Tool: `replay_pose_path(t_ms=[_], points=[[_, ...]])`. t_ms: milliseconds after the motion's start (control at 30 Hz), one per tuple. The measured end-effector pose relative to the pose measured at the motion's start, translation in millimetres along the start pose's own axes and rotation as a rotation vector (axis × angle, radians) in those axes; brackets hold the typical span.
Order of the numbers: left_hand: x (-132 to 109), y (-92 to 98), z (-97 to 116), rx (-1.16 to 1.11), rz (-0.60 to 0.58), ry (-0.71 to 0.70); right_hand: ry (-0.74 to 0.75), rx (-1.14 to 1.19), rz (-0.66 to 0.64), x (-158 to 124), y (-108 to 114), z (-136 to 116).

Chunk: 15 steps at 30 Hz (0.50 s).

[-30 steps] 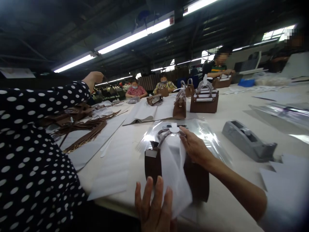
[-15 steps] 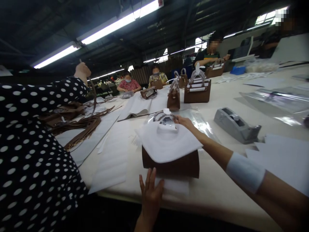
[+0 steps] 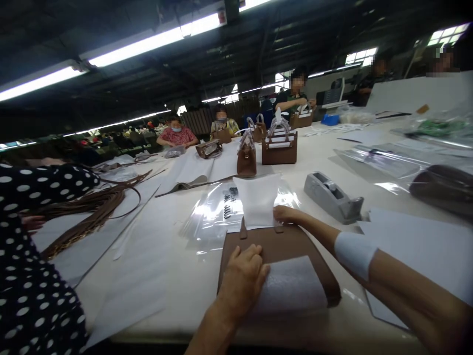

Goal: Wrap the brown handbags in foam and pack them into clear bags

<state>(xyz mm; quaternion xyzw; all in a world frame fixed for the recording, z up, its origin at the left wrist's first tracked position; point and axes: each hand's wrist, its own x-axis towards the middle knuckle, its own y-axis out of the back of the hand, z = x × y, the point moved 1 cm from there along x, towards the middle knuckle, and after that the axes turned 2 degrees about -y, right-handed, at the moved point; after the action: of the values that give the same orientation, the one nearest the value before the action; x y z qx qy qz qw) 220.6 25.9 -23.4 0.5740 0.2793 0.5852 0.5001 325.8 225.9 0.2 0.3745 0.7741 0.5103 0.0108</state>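
Dark lettering (image 3: 230, 203) on the clear plastic sheet (image 3: 207, 214) is illegible. The left hand (image 3: 244, 273) lies unclenched on the brown leather handbag (image 3: 290, 245); the right hand (image 3: 286, 214) curls by its top, grasp unclear.

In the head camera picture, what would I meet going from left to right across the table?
Brown straps, left hand, right hand, grey tape dispenser, dark brown item near the right edge.

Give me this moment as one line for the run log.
left hand: on brown bag; right hand: at white sheet by bag's top; translucent sheet: on bag's front; tape dispenser: right of bag
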Motion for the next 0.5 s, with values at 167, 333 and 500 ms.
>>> replay_pose_path(t_ms=[167, 333, 500], points=[[1.6, -3.0, -6.8, -0.066, -0.041, 0.07, 0.086, -0.116, 0.117, -60.2, 18.7, -34.9], [31.6, 18.9, -41.1, -0.171, 0.004, -0.027, 0.455, -0.236, -0.144, -131.3, -5.4, -75.7], [161.4, 50.7, -90.0, 0.111, 0.013, -0.038, 0.32, -0.18, -0.389, -124.8, -8.0, -73.3]])
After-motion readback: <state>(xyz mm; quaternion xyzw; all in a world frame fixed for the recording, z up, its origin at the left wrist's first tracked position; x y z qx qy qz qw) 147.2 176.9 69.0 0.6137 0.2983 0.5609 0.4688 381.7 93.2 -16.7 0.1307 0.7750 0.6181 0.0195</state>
